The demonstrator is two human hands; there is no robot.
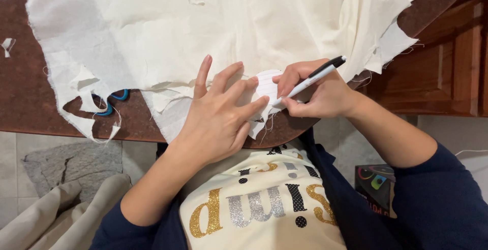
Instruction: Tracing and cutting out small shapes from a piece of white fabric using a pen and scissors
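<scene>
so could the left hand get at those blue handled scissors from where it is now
Probably yes, though not cleanly. The left hand lies flat on the round lined paper template, with the blue handled scissors on its outer side on the brown table. Only their loops show; the cream fabric covers the rest.

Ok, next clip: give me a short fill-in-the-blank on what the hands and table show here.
1. The right hand holds a ____ with a black cap.
2. The left hand lies ____ on the cream fabric.
3. Blue-handled ____ peek out from under the fabric's torn edge.
4. The round paper piece has ____ lines.

Missing words: pen; flat; scissors; red
</scene>
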